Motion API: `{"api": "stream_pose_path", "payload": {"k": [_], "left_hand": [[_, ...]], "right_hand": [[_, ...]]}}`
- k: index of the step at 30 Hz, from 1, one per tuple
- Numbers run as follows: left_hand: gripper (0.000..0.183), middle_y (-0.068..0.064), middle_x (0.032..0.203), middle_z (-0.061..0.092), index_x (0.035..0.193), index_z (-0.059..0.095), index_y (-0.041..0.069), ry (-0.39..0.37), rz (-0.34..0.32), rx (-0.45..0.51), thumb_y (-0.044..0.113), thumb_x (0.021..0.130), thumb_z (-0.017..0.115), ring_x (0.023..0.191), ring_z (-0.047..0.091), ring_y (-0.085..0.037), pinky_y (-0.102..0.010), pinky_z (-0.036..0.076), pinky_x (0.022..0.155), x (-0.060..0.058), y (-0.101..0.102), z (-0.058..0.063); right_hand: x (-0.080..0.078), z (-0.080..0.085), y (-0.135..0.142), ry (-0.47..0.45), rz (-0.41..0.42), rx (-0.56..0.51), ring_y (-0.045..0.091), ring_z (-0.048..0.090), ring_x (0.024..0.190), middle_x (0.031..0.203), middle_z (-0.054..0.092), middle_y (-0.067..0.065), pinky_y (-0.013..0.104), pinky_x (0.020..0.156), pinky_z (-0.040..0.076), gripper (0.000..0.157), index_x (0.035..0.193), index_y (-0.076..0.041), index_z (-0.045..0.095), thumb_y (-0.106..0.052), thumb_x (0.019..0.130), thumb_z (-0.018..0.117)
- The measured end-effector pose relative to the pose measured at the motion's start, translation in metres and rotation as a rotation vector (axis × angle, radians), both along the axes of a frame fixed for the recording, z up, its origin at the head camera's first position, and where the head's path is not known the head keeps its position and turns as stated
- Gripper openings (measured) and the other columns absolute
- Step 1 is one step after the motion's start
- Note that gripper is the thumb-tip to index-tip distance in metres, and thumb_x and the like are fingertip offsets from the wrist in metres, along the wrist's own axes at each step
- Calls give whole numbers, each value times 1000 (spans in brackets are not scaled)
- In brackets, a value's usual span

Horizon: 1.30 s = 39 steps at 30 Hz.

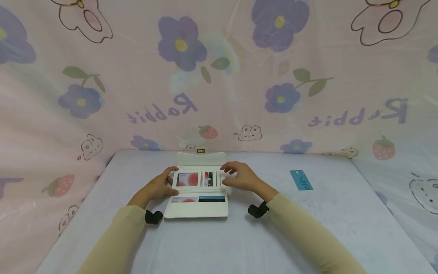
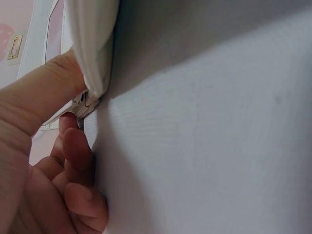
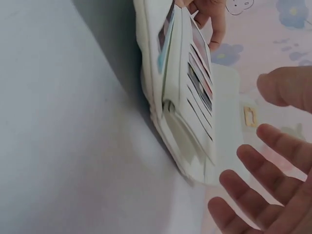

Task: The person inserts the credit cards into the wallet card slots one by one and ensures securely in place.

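A white wallet (image 1: 196,210) lies unfolded on the table, its flap with a gold clasp (image 1: 200,150) towards the back. Cards sit in its slots, among them a pink-and-red card (image 1: 188,179) behind a window. At the wallet's left edge, my left hand (image 1: 155,187) holds on, thumb on the inner side and fingers along the edge. My right hand (image 1: 244,178) hovers by the right edge, beside the narrow card slots (image 3: 199,107). In the right wrist view its fingers are spread, with nothing between them.
To the right on the white-covered table (image 1: 260,243) lies a blue VIP card (image 1: 301,180). A patterned cloth (image 1: 226,87) hangs behind the table and at both sides. Black wrist cameras (image 1: 258,209) are strapped at both sleeves.
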<state>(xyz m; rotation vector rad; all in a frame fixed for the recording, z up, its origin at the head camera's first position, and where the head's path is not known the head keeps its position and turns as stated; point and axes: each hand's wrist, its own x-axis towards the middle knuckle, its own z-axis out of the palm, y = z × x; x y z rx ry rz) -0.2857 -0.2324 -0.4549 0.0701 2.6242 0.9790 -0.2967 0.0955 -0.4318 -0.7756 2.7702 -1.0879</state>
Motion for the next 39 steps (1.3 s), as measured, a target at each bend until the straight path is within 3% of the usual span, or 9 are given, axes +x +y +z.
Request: {"api": "stream_pose_path", "payload": {"k": [11,39], "left_hand": [[91,-6,110,55,146,28,29,0,-4,-18,27,74,84,89,48,-22,-34,36,74,-4,-4,-8],[92,-9,111,52,148,25,25,3,-25,-5,27,75,82,91,46,-23,-37,35,77,-1,-4,-5]], "right_hand": [[3,11,38,19,-45,21,32,62,107,120,65,11,45,85,53,40,119,-13,64,-24,82,74],[10,26,156,37,-151,83,40,59,110,124,61,18,50,85,53,40,122,-11,62,-22,85,73]]}}
